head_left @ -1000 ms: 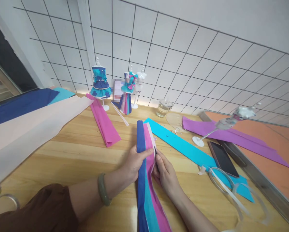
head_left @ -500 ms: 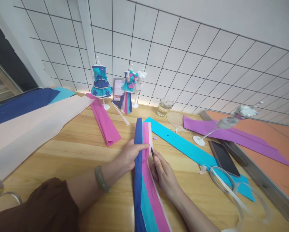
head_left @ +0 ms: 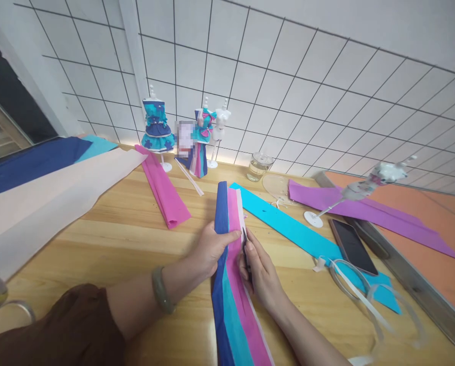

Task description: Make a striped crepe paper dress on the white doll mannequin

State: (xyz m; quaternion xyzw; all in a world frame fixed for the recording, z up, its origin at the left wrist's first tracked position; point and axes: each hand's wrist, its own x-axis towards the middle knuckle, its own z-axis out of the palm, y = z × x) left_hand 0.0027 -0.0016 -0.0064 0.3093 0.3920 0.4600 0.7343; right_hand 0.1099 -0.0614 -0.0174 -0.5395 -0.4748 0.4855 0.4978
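A long striped band of what looks like crepe paper (head_left: pixel 231 310), in blue, teal, pink and white, runs from the front edge of view up the middle of the table. My left hand (head_left: pixel 208 249) grips it near its far end, thumb on the pink stripe and the fingers underneath. Small black-handled scissors (head_left: pixel 247 256) are in my right hand (head_left: pixel 263 277), close against the white right edge of the band. Their blades point away from me, just beside my left thumb. Part of the handles is hidden by my fingers.
Behind stand a dressed mini mannequin (head_left: pixel 158 124), another (head_left: pixel 202 132) and a glass (head_left: pixel 260 166). Rightward lie a turquoise strip (head_left: pixel 288 229), a phone (head_left: pixel 353 246), clear ribbon (head_left: pixel 359 284) and a leaning bare mannequin (head_left: pixel 387 174). Pink paper (head_left: pixel 161 183) and pale sheets (head_left: pixel 60 203) are left.
Both hands and the far end of the band have shifted slightly right. My right hand has turned a little, showing more of the scissors' black handles.
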